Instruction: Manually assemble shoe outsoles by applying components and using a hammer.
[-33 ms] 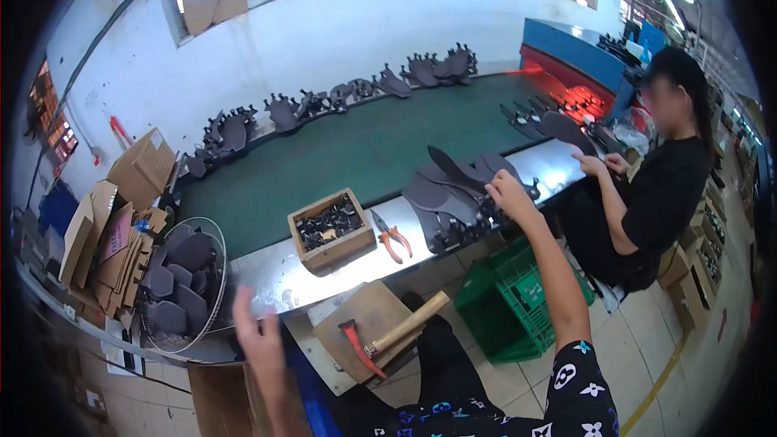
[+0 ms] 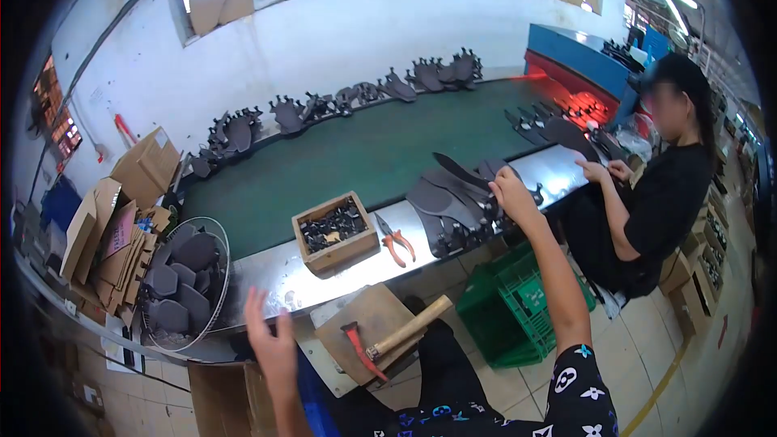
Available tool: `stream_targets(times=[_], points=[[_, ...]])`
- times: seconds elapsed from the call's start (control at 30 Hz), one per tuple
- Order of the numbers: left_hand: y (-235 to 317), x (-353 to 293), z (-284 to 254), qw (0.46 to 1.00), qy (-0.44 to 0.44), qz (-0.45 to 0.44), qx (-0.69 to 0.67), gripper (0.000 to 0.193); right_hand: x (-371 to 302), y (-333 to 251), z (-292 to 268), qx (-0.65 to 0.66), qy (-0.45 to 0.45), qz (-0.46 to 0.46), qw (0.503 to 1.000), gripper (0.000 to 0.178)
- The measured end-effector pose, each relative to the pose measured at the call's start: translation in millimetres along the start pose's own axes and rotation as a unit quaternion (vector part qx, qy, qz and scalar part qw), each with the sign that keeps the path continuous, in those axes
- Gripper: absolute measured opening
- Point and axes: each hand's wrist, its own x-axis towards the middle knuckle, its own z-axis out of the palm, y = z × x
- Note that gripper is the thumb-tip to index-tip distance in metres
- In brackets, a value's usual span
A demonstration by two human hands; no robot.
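My right hand (image 2: 515, 193) is closed around the end of a dark, flat, leaf-shaped piece (image 2: 460, 170), holding it tilted above the metal edge of the bench. Under it lie several similar dark grey pieces (image 2: 437, 198) with black fittings at their near ends. My left hand (image 2: 273, 344) is raised with fingers apart and nothing in it, close to the bench's near edge. Beside it is a round wire basket (image 2: 227, 275) of dark grey flat pieces. A hammer (image 2: 409, 328) with a wooden handle and red head rests on a brown board (image 2: 340, 332) before me.
A wooden box (image 2: 336, 259) of small black parts and orange-handled pliers (image 2: 396, 244) sit on the metal strip. Beyond is a green belt (image 2: 348, 158), lined with more pieces. A green crate (image 2: 494, 316) stands below; a co-worker (image 2: 647, 194) handles a piece at right.
My left hand has shifted slightly to the right and looks sharper. The whole view has moved a little; my right hand still holds the dark piece.
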Motion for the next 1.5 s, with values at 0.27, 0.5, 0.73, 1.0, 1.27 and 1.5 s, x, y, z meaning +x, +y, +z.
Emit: stream_targets(times=[0.27, 0.5, 0.73, 1.0, 1.27, 1.5], points=[[111, 39, 50, 0.955, -0.087, 0.257, 0.122, 0.069, 37, -265, -88, -0.018, 0.057, -0.452, 0.89, 0.013], [71, -28, -16, 0.909, -0.181, -0.133, -0.35, 0.061, -87, -270, 10, 0.307, -0.017, -0.312, 0.899, 0.098], [47, -48, 21, 0.832, -0.135, -0.239, -0.482, 0.062, -256, -182, 19, 0.093, -0.14, -0.006, 0.986, 0.05], [-26, -26, 89, 0.974, -0.106, 0.097, 0.175, 0.071, -367, -176, -7, 0.366, -0.035, 0.275, 0.889, 0.017], [-39, 162, 205, 0.918, -0.241, 0.212, 0.235, 0.014, -321, -173, 4, 0.525, 0.036, 0.388, 0.756, 0.006], [-43, 164, 223, 0.862, -0.281, 0.255, 0.335, 0.012, -293, -184, 22, 0.53, -0.028, 0.337, 0.778, 0.008]])
